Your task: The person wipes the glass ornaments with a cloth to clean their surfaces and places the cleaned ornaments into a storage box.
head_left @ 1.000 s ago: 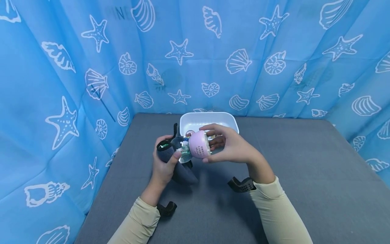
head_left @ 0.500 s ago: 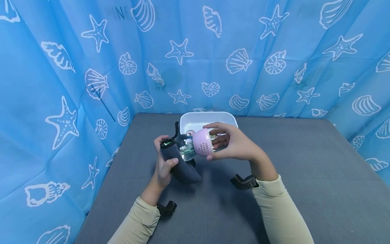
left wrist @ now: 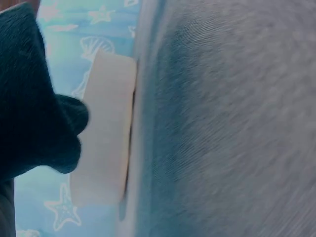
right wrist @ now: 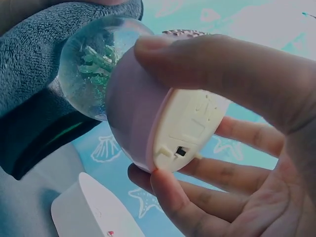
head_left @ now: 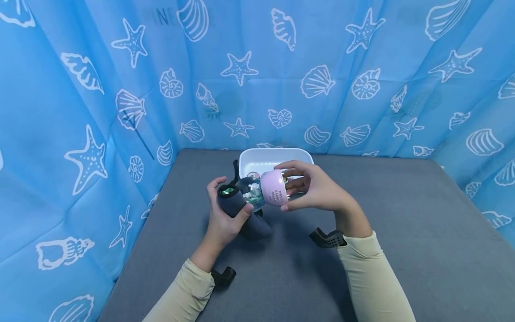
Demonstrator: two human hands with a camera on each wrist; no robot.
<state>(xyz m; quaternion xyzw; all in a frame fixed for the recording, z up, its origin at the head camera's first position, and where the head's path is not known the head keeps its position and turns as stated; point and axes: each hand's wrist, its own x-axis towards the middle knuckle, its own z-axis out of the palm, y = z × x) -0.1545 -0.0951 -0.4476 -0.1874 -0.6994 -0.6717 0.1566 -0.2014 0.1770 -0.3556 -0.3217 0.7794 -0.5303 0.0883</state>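
Observation:
A snow globe point(head_left: 275, 188) with a pink base lies sideways in the air, its clear dome toward the left. My right hand point(head_left: 323, 190) grips the base by its rim, thumb on one side and fingertips on the other. In the right wrist view, the base's cream underside point(right wrist: 190, 128) shows a small black switch. My left hand point(head_left: 225, 226) holds a bulky dark grey fleecy cloth point(head_left: 257, 227) against the dome point(right wrist: 89, 69). A bit of green shows inside the cloth's open end. Whether the left fingers also touch the glass is hidden.
Behind the hands, a white tray point(head_left: 257, 155) stands on the grey table point(head_left: 402, 250), with small items in it, partly hidden. A blue curtain point(head_left: 249, 98) with white shells and starfish hangs at the back and sides.
Both hands, with the globe and cloth, have shifted slightly right. The left thumb has changed its place on the cloth, and the cloth has turned a little. The camera view has moved slightly.

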